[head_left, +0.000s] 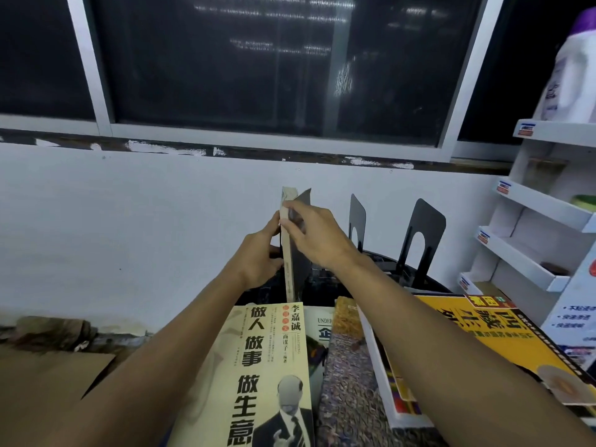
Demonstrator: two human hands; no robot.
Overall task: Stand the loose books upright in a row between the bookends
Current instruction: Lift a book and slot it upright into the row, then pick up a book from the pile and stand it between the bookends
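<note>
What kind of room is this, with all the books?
Probably a small shop corner: white display shelves with price tags stand at the right, a detergent bottle on top, and loose books by black bookends.

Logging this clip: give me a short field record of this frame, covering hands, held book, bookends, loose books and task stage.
left hand: grips the upright book from its left side
right hand: pinches the same book near its top
upright book: on end on the dark table, left of both bookends
bookends: left bookend, right bookend, black, upright, no book between them
loose books: cream book, mottled book, yellow book, lying flat
stage: no row yet
</note>
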